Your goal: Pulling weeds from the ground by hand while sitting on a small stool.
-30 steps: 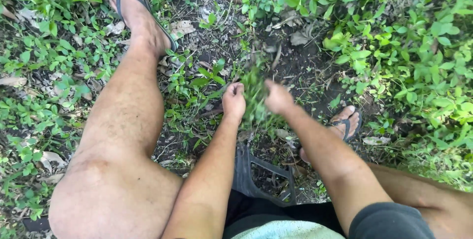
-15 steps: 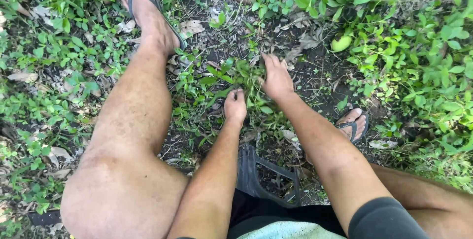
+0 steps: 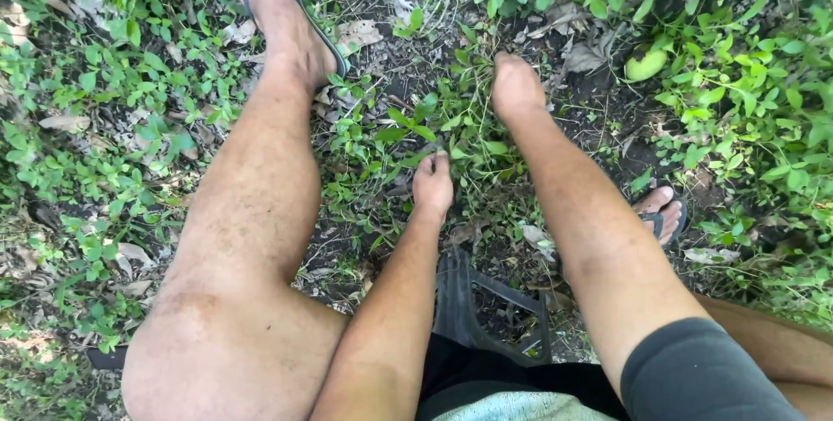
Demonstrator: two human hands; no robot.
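Note:
A clump of low green weeds point(image 3: 455, 128) grows in dark soil between my legs. My left hand point(image 3: 432, 181) is a closed fist at the near side of the clump, wrapped around some stems. Farther out, my right hand point(image 3: 514, 84) presses down on the far side of the clump, its fingers curled into the leaves and hidden among them. Both forearms reach forward from the bottom of the view.
My left leg point(image 3: 252, 213) stretches forward to a foot in a dark flip-flop point(image 3: 291, 17); the right foot point(image 3: 659, 213) is by my right forearm. A dark plastic seat point(image 3: 468, 308) lies under me. A round green fruit point(image 3: 646, 63) rests among leafy plants at right.
My right hand has moved forward, away from me, from beside the left hand to the far side of the clump. The left hand stays shut low on the weeds. The view has shifted slightly.

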